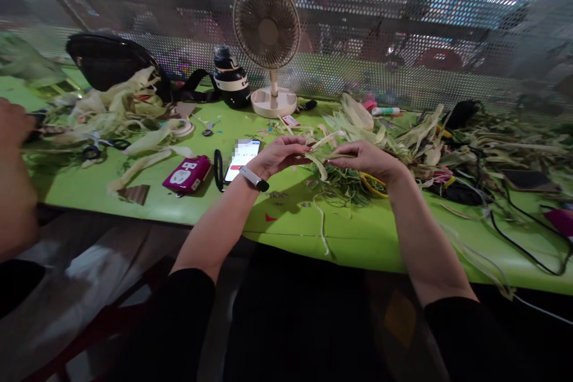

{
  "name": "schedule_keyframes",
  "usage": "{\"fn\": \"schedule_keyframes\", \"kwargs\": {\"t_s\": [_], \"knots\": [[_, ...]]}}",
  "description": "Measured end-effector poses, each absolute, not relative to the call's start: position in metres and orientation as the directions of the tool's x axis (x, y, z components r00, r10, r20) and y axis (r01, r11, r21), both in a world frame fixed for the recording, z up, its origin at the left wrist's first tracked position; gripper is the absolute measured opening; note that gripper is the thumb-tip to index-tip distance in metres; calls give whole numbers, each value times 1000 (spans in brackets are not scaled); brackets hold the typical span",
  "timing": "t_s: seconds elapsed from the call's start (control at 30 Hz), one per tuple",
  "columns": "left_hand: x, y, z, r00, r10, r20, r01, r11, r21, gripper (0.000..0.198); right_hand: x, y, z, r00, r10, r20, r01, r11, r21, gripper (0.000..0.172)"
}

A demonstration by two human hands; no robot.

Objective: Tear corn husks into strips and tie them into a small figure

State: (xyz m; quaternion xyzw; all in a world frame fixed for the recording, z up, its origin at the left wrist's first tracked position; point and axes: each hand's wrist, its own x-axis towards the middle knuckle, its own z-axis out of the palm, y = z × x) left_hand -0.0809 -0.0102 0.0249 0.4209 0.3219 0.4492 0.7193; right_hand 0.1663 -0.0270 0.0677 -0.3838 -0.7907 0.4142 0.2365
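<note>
Pale strips of corn husk (319, 166) stretch between my two hands over the green table (286, 221). My left hand (283, 154), with a wristband above it, pinches the strips at their left end. At the other side my right hand (364, 158) has its thumb and fingers closed on the same strips. One curled piece hangs down between the hands. Just below and behind them lies a heap of thin green grass-like stalks (347, 185), partly covered by my right hand. A loose twisted strip (322, 227) rests near the table's front edge.
A phone (244, 158) and magenta case (188, 174) lie left of my hands. Behind stand a fan (267, 27) and a black bottle (231, 80). Husks and stalks (403, 137) with black cables fill the right. Scissors (96, 146) and another person's arm (15, 179) are left.
</note>
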Motion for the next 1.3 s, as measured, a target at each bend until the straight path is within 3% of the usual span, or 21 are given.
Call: {"fn": "schedule_keyframes", "kwargs": {"t_s": [0.13,0.37,0.47,0.6,0.77,1.03,1.2,1.3], "knots": [[-80,-10,25,348,935,-73,-338,198,920,13,164,-33,72,-530,814,237,480,518,-708,33],[-73,-14,20,370,929,0,-130,52,990,20,157,-38,70,-540,694,476,530,720,-448,24],[-68,-17,17,453,887,86,24,-109,994,17,153,-38,69,-573,659,486,439,748,-498,26],[-64,-24,17,588,780,215,142,-362,921,10,147,-32,58,-535,735,417,425,661,-619,37],[-65,-26,20,580,761,291,151,-452,879,7,140,-26,45,-426,811,402,497,581,-645,46],[-63,-19,13,407,846,344,-6,-374,927,19,129,-26,41,-198,871,449,489,485,-726,55],[-60,-25,20,408,868,281,-112,-258,960,21,125,-22,31,-112,879,464,405,467,-786,54],[-58,-31,25,403,900,165,-209,-86,974,23,124,-19,27,-62,888,456,368,445,-817,53]]}}
